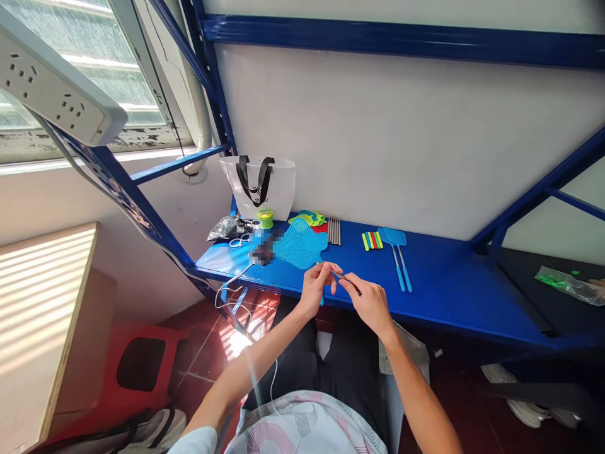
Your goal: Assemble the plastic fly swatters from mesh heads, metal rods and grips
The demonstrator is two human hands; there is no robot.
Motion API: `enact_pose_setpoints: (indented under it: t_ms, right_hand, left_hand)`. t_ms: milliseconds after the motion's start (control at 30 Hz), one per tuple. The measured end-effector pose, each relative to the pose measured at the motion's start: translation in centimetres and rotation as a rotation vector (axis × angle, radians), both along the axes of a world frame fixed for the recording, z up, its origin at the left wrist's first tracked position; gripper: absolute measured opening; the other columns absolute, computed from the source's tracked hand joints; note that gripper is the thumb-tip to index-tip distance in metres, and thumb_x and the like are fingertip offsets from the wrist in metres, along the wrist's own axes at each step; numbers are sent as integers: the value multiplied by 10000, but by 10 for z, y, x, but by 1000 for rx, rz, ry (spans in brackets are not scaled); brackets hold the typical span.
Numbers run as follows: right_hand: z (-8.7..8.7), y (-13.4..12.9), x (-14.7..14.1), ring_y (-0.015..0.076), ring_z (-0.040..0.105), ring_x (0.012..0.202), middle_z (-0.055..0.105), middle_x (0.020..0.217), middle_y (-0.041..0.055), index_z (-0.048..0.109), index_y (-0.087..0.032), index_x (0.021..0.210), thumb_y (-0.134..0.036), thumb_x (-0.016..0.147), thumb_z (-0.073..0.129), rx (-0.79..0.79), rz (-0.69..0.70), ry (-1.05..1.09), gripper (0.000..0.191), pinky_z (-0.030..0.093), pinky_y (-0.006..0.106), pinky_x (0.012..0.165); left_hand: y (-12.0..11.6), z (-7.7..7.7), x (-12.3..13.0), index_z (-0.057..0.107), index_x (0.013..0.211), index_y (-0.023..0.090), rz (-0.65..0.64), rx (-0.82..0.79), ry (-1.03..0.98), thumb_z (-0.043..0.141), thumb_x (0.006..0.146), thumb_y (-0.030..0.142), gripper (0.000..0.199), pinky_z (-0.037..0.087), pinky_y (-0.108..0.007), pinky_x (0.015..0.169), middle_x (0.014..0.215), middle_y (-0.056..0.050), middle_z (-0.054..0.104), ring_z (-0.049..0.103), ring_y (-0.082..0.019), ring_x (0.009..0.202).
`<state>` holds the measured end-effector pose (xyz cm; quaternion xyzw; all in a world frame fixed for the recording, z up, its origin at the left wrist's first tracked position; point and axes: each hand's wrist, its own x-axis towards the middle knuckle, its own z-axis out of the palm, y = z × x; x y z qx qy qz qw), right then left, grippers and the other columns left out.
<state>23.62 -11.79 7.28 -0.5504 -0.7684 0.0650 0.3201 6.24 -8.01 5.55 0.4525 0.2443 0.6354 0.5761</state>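
Over the table's front edge, my left hand [315, 289] is closed in a pinch on a thin metal rod [338, 274]. My right hand [369, 301] grips the other end of this rod, its fingers wrapped round it. Just beyond my left hand lies a blue mesh fly swatter head [302, 244], seemingly close to the rod's tip; whether they touch I cannot tell. A bit of a blue handle shows below my left hand. Two blue fly swatters [397, 252] with metal stems lie to the right.
On the blue table [444, 277] are short coloured handles [372, 241], metal tubes [334, 231], green and red swatter heads [309, 218], scissors [239, 240], a green tub [265, 219] and a white bag [259, 186]. Blue frame posts flank the table. A white cable [239, 275] hangs at left.
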Motion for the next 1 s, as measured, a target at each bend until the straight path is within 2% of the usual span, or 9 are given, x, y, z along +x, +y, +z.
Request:
enact_pose_setpoints:
  t_ms: [100, 200, 333, 433, 567, 633, 767, 867, 1000]
  right_hand:
    - [6, 3, 24, 223, 766, 761, 829, 861, 22, 820, -334, 1040, -629, 1194, 440, 0, -25, -80, 505, 353, 311, 615]
    - [5, 18, 69, 238, 757, 796, 842, 922, 33, 856, -356, 1048, -694, 1161, 464, 23, -96, -94, 530, 418, 322, 657]
    - [-9, 41, 146, 277, 769, 946, 863, 1030, 62, 901, -363, 1008, -775, 1112, 485, 79, -181, -52, 594, 512, 388, 820]
    - [-20, 45, 196, 289, 761, 966, 861, 1005, 74, 903, -352, 953, -843, 1049, 524, 116, -232, 4, 628, 535, 441, 911]
    - [-23, 38, 224, 290, 755, 964, 867, 1005, 77, 894, -333, 963, -823, 1052, 546, 167, -238, 34, 608, 525, 472, 1001]
    - [-21, 34, 226, 287, 751, 957, 871, 1021, 74, 888, -326, 992, -798, 1064, 568, 195, -251, 14, 575, 510, 471, 1021]
    - [-20, 28, 229, 279, 754, 917, 867, 1027, 65, 875, -316, 987, -837, 1018, 625, 177, -292, 28, 579, 519, 439, 950]
    - [-22, 26, 235, 300, 774, 969, 869, 1058, 68, 874, -315, 971, -870, 982, 643, 129, -321, 47, 602, 528, 437, 934]
    - [-27, 24, 244, 332, 789, 1073, 881, 1118, 67, 892, -334, 1000, -865, 961, 670, 90, -320, 70, 577, 547, 459, 989]
  left_hand:
    - [14, 14, -25, 736, 867, 166, 172, -12, -142, 832, 970, 696, 549, 477, -221, 489, 953, -50, 767, 513, -44, 477]
    - [38, 30, -77, 682, 863, 182, 407, -9, -360, 922, 918, 633, 513, 420, -186, 464, 875, 3, 724, 418, -30, 475]
    - [60, 44, -146, 639, 846, 176, 559, 16, -449, 917, 947, 582, 503, 403, -190, 475, 790, 29, 673, 465, -48, 503]
    - [62, 48, -171, 619, 817, 172, 661, 64, -455, 894, 968, 588, 521, 386, -206, 468, 760, 37, 644, 461, -51, 504]
    - [58, 48, -169, 637, 833, 175, 636, 112, -391, 835, 1017, 598, 502, 402, -228, 481, 798, 19, 652, 497, -66, 523]
    - [58, 46, -162, 645, 857, 180, 609, 107, -386, 838, 1013, 604, 491, 424, -232, 493, 828, 11, 673, 518, -72, 532]
    - [60, 40, -150, 662, 921, 189, 544, 47, -370, 875, 956, 654, 512, 449, -227, 502, 875, -10, 733, 557, -85, 538]
    - [60, 37, -142, 668, 975, 208, 496, 43, -351, 909, 924, 638, 496, 461, -230, 498, 867, -2, 736, 566, -95, 533]
    - [58, 33, -133, 679, 1032, 228, 505, 68, -362, 923, 911, 629, 485, 461, -238, 492, 865, 14, 731, 534, -86, 508]
